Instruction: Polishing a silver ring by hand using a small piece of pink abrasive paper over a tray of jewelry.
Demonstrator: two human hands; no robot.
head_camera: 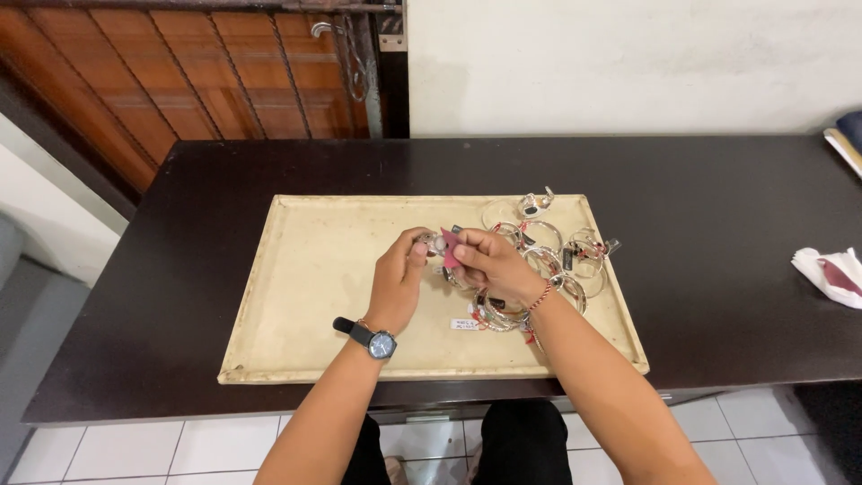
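Observation:
Over a cream tray [314,296] my two hands meet. My left hand [401,278], with a black wristwatch, pinches a small silver ring-like piece [437,241] between its fingertips. My right hand [489,263], with a red cord bracelet, holds a small pink-red cloth [449,249] against that piece. Under and to the right of my right hand lies a pile of silver bangles [552,256] with small tags. A single silver ring [534,205] sits at the pile's far edge.
The tray lies on a dark wooden table [718,198]. A white and red cloth [831,274] rests near the table's right edge. A small white tag [464,324] lies on the tray near my right wrist. A wooden door and white wall stand behind.

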